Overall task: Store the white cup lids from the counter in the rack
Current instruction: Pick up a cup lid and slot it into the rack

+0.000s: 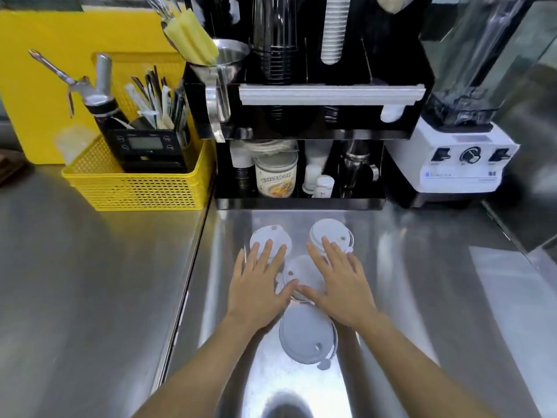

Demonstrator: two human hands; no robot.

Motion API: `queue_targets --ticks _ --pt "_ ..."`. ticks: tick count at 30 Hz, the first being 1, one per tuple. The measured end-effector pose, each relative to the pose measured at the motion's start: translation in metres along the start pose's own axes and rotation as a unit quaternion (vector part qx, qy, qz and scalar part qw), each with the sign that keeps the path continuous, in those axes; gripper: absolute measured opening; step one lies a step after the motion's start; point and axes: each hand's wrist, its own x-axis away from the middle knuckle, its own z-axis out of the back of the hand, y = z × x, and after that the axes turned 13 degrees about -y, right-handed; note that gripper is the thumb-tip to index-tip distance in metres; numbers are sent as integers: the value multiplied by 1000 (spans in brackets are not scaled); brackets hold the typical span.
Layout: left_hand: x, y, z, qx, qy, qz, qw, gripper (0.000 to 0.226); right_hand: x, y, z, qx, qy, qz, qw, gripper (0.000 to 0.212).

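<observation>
We are resting our left hand (259, 285) and right hand (337, 280), fingers spread wide, over white lids (307, 334) on the steel desk (90, 282), in front of the black rack (301, 122) beside the yellow basket (135, 188) and blender (458, 152).

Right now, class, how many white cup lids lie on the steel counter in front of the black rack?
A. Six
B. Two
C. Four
C: four white lids show on the counter, one far left, one far right, one in the middle between the left hand and right hand, and one nearest the camera.
</observation>
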Motion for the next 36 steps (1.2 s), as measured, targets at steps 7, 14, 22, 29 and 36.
queue_targets --ticks 7,14,22,29,36 --pt "7 4 -18 29 -55 -24 998 65 2 9 -16 -83 -113 -8 990 74" --pt "5 13 3 130 -67 -35 989 63 -7 2 0 -157 -53 1 986 77" --pt "-37 29 93 133 80 -117 981 62 -23 0 101 -183 102 63 976 77" --pt "-86 66 197 147 168 -197 955 61 -25 4 219 -179 238 117 947 60" --pt "-145 103 258 166 196 -250 933 61 -35 27 294 -177 306 109 929 65"
